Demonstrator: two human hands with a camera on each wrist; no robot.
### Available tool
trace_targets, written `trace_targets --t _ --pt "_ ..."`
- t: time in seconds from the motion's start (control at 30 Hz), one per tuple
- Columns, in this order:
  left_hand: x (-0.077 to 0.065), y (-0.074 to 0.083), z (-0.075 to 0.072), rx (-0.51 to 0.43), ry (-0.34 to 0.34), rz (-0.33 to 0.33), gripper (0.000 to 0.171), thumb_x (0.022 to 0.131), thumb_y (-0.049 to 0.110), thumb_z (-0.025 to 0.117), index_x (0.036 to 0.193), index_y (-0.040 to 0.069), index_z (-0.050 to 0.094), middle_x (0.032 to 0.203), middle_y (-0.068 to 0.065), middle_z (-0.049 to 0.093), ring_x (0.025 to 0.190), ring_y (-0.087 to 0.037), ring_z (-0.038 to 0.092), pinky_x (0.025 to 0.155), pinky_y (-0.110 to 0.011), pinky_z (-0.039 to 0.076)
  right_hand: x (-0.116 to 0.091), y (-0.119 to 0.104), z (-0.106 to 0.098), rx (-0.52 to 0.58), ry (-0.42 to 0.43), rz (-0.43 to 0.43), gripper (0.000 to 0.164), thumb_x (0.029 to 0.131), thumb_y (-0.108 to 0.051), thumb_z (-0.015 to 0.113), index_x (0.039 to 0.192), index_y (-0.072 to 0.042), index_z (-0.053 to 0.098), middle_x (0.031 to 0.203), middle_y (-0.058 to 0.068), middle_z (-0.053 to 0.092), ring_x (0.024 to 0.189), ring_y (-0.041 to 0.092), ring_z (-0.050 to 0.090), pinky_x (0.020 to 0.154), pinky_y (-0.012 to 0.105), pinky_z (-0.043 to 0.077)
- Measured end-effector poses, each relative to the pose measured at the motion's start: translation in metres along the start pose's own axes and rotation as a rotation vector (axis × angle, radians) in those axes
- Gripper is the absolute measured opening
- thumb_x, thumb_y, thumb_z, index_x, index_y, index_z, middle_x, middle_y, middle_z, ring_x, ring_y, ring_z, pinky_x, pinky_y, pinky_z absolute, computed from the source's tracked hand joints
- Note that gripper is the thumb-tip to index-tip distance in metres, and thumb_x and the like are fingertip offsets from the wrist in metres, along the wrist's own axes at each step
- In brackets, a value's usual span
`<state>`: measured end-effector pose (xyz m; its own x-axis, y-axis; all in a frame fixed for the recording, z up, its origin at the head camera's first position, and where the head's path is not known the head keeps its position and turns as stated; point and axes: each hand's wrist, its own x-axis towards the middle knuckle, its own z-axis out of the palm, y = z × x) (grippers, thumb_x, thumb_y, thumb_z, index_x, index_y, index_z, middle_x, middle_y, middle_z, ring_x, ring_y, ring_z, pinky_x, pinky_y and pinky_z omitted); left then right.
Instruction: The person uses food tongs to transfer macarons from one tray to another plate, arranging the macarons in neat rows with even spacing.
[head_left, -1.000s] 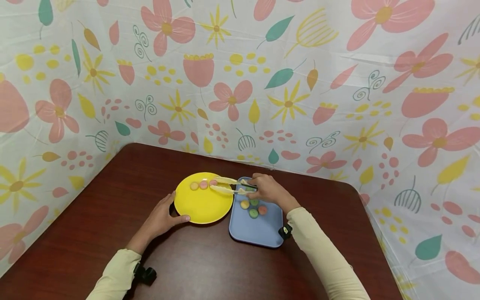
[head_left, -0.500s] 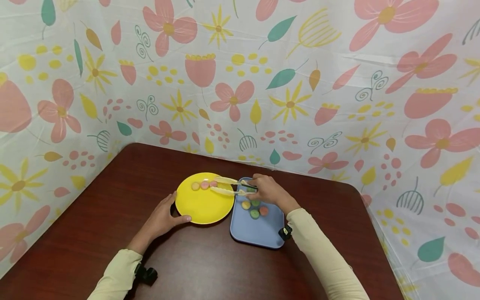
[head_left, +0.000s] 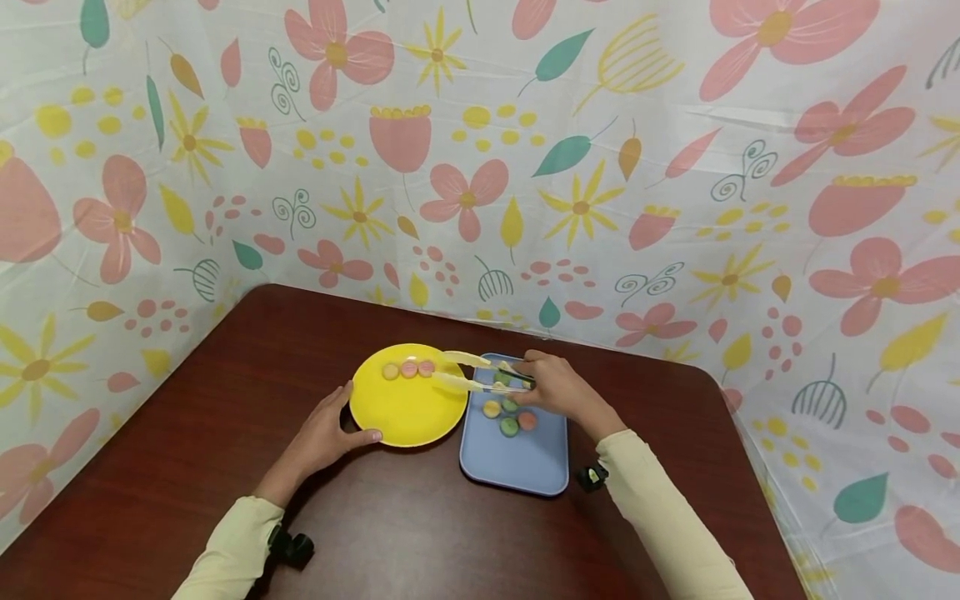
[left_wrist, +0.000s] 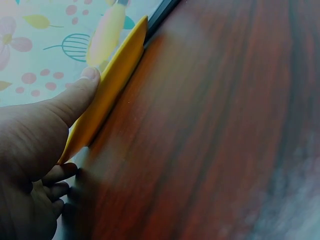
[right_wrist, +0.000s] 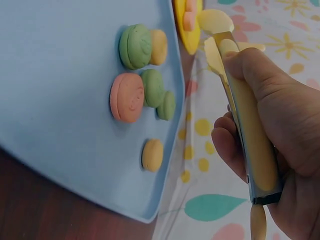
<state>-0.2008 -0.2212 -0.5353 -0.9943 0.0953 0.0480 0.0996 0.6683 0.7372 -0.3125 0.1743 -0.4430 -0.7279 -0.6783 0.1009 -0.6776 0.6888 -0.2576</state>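
Note:
My left hand holds the edge of a round yellow plate, its thumb on the rim and its fingers at the left side. On the plate, one yellow macaron and two pink macarons form a row. My right hand grips a pair of tongs with cream-coloured tips. The spread tips hang over the plate's right part, just right of the row, with nothing between them. Under the tongs lies a blue tray with several macarons, among them a pink macaron and a green macaron.
Plate and tray sit side by side on a dark wooden table. A floral cloth hangs behind the table and along its sides. Each wrist carries a small black camera, such as the left wrist camera.
My right hand has drawn back to the right with the tongs, and the tips have come away from the rightmost pink macaron, which stays on the plate. My left hand has not moved.

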Motion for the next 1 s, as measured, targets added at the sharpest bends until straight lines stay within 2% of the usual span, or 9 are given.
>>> trace_targets --t 0.1,0.4,0.8,1.0 --pt "0.000 0.000 0.000 0.002 0.001 0.001 0.116 0.080 0.056 0.083 0.161 -0.002 0.022 0.164 -0.029 0.024 0.149 -0.049 0.026 0.114 -0.067 0.031 -0.011 0.000 -0.003 -0.003 0.031 -0.003 0.055 0.085 -0.029 0.086 0.127 0.002 0.070 0.083 0.002 0.053 0.065 0.009 0.045 0.056 0.024 0.038" --pt "0.000 0.000 0.001 0.006 -0.010 -0.006 0.117 0.080 0.056 0.083 0.161 -0.001 0.021 0.164 -0.029 0.023 0.149 -0.049 0.025 0.114 -0.067 0.031 -0.048 0.003 -0.008 -0.047 0.093 -0.006 0.054 0.085 -0.033 0.085 0.125 0.001 0.073 0.096 0.004 0.061 0.070 0.007 0.049 0.059 0.023 0.043" --pt "-0.001 0.000 0.001 0.001 0.003 0.012 0.117 0.080 0.056 0.083 0.161 -0.003 0.022 0.163 -0.030 0.024 0.148 -0.050 0.026 0.113 -0.067 0.031 -0.098 0.004 -0.026 -0.048 0.189 0.033 0.044 0.085 -0.031 0.085 0.118 -0.004 0.076 0.091 0.001 0.058 0.068 0.005 0.048 0.058 0.022 0.043" --pt "-0.001 0.001 0.001 0.011 0.010 0.019 0.117 0.080 0.055 0.083 0.160 -0.004 0.022 0.163 -0.031 0.025 0.148 -0.050 0.027 0.113 -0.067 0.031 -0.120 0.007 -0.028 -0.088 0.213 0.039 0.043 0.083 -0.029 0.086 0.114 0.000 0.077 0.093 0.001 0.060 0.068 0.005 0.048 0.057 0.022 0.042"
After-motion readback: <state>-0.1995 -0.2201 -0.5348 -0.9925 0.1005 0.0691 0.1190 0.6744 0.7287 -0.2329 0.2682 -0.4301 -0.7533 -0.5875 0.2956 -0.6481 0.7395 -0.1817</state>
